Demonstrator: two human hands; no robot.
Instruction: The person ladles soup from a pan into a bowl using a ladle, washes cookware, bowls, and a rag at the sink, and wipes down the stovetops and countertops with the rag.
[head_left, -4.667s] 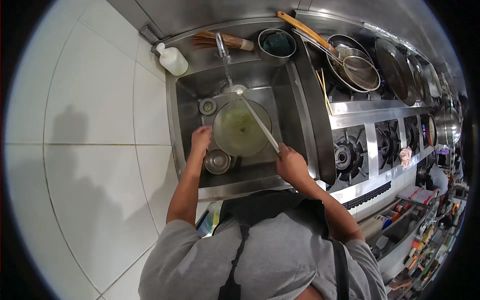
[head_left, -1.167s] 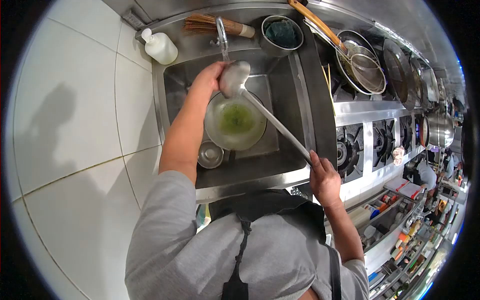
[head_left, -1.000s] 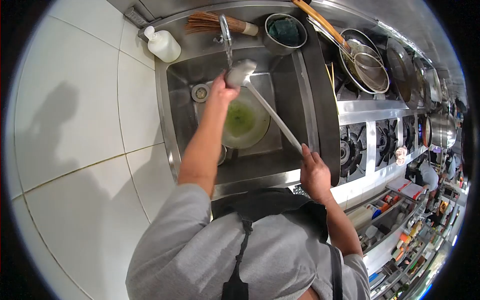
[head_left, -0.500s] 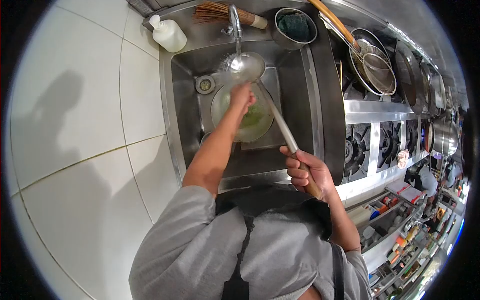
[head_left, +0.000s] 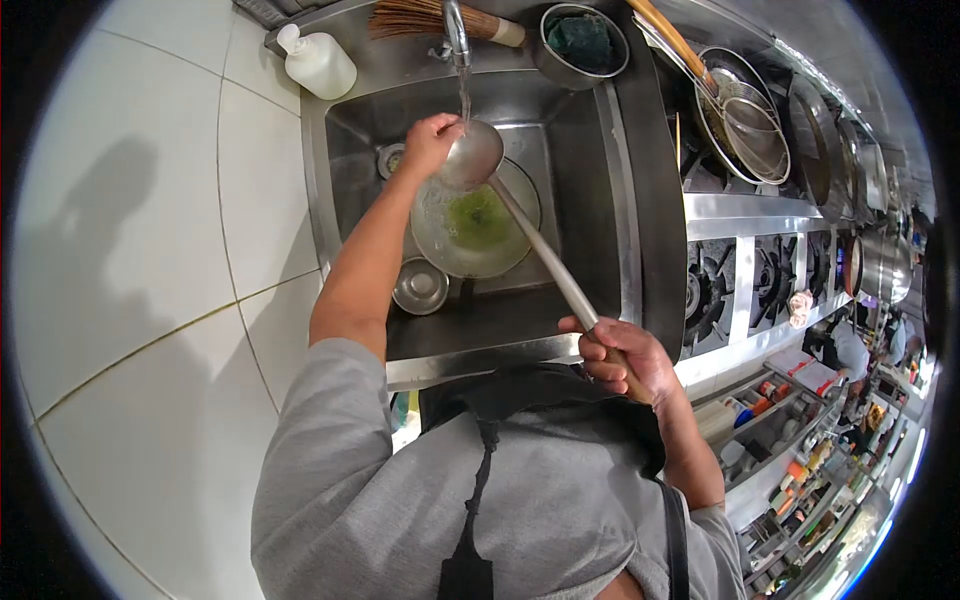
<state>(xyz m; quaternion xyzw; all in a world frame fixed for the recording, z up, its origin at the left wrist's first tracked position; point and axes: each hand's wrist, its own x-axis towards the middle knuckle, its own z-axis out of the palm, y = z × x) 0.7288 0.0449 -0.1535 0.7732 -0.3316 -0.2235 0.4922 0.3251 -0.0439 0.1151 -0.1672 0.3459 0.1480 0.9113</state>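
Observation:
A long-handled metal ladle (head_left: 474, 153) has its bowl under the running tap (head_left: 457, 40). My right hand (head_left: 625, 360) is wrapped round the handle's wooden end, near the sink's front right corner. At the left edge of the ladle bowl is my left hand (head_left: 432, 140), its fingers bent and closed at the rim; whether they pinch the rim or something small is hidden. Below the ladle, a wide round pan (head_left: 495, 250) with greenish liquid rests in the steel sink (head_left: 590, 230). A small metal bowl (head_left: 421, 287) sits at the pan's lower left.
Behind the sink are a white pump bottle (head_left: 322, 66), a straw brush (head_left: 430, 20) and a metal pot (head_left: 582, 45) with a dark green pad. Strainers (head_left: 752, 125) lie over a wok on the stove (head_left: 765, 285) at right. Farther right, people stand near shelves.
My left hand has moved up and left, from below the ladle bowl to its left rim. The ladle bowl has shifted slightly down and left and is tilted differently. My right hand keeps its hold.

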